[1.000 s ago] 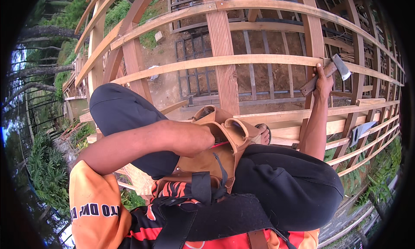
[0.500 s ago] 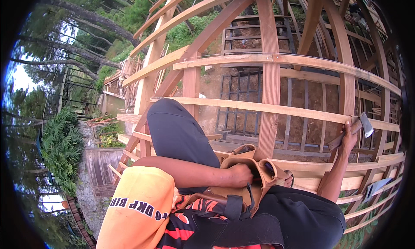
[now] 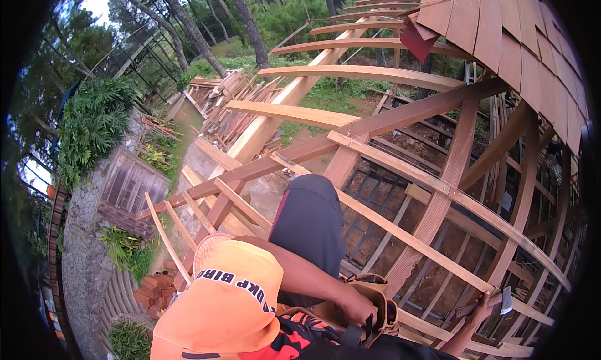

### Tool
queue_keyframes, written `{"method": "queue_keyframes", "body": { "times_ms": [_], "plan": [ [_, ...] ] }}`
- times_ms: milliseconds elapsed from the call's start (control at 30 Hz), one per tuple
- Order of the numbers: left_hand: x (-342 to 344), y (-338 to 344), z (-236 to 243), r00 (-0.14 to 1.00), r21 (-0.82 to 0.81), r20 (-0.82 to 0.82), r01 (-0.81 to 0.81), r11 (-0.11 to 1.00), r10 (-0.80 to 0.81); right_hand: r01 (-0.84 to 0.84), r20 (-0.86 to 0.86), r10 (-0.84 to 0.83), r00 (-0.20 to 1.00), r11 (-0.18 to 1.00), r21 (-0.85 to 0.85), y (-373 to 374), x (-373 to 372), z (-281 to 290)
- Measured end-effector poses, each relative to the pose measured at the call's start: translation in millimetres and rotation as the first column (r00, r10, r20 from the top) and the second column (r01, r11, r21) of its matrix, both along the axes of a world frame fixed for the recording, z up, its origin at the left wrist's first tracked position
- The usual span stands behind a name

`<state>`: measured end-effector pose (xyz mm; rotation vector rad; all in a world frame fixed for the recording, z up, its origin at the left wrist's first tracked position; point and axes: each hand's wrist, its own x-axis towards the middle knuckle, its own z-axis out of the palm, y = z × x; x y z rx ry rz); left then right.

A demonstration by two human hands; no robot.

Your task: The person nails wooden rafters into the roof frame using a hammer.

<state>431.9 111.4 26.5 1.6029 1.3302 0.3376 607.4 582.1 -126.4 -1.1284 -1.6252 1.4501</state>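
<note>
Swinging the view leftward toward the shingled roof, the person is keeping the right hand closed around the hatchet beside a batten while the left hand is dipping into the leather pouch, its grip hidden, so hatchet work seems to be pausing.

Between the upper batten and lower batten of the roof frame, gaps open through toward the ground, split by the rafters. A dark diagonal beam bars passage from the frame's left edge toward its upper right corner, where shingles close it over. At the near edge, the raised knee blocks room forward-left of the left hand; the pouch crowds its right. The lower batten hems in the right hand.
</note>
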Motion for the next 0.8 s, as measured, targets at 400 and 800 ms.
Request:
{"method": "queue_keyframes", "body": {
  "times_ms": [400,800],
  "plan": [
    [-79,60,66,0.154,-0.508,0.717,-0.552,0.661,0.68,0.119,0.085,-0.109,0.99,0.985,-0.126,-37,-61,53],
    [-73,183,29,-0.237,-0.667,0.742,-0.356,0.654,0.627,0.221,0.037,-0.218,0.975,0.969,-0.113,-56,-41,67]
  ]
}}
